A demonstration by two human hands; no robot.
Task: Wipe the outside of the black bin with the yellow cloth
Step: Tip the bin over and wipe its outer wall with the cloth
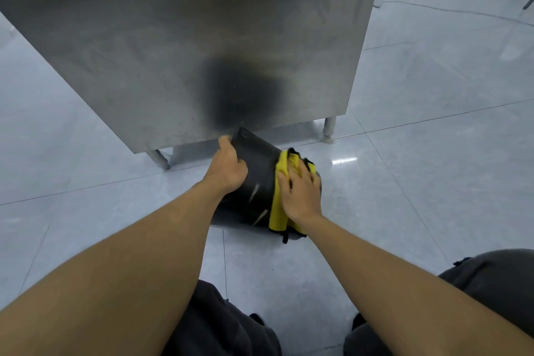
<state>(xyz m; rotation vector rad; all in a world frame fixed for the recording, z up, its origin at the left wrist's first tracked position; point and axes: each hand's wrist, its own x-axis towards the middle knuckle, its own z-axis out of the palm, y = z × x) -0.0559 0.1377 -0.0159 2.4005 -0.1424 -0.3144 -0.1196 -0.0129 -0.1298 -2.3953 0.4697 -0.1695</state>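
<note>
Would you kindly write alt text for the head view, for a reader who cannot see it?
A person's right hand presses a yellow cloth against the side of a black bin, while the left hand grips its rim. The tilted bin rests on a pale tiled floor beside a steel table.

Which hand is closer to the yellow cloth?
The right. The right hand presses flat on the yellow cloth, holding it against the black bin's side. The left hand is apart from the cloth, gripping the bin's rim on the other side.
</note>
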